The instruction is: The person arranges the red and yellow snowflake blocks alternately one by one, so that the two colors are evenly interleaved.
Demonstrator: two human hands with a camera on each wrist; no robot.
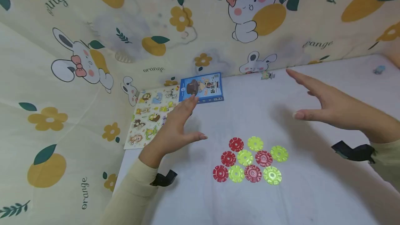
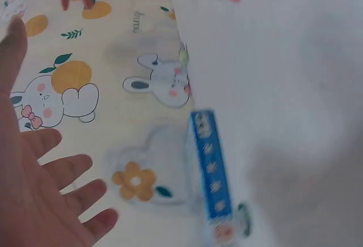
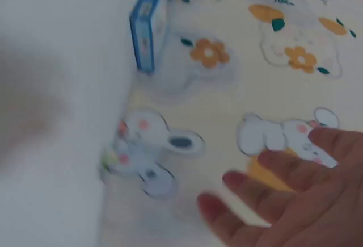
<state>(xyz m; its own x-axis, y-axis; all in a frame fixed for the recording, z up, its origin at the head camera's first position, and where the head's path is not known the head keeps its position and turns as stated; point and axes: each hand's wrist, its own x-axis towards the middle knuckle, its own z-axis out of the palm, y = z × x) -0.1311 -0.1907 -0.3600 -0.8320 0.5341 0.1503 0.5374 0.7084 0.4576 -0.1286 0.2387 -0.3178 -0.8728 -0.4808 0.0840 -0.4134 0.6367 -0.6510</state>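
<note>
Discs [image 1: 241,158] lie flat on table [image 1: 237,114], red and yellow-green, close together; left hand [image 1: 175,124] and right hand [image 1: 331,107] hover empty, spread. Left black strap [image 1: 162,180], dragged low, could scatter them.

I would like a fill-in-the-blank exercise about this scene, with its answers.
There are ____ red discs on the table.
The box is mainly ____.
In the head view, the sheet of animal pictures lies to the ____ of the box.
The left hand and right hand both hold ____.

Missing words: five; blue; left; nothing.
</note>
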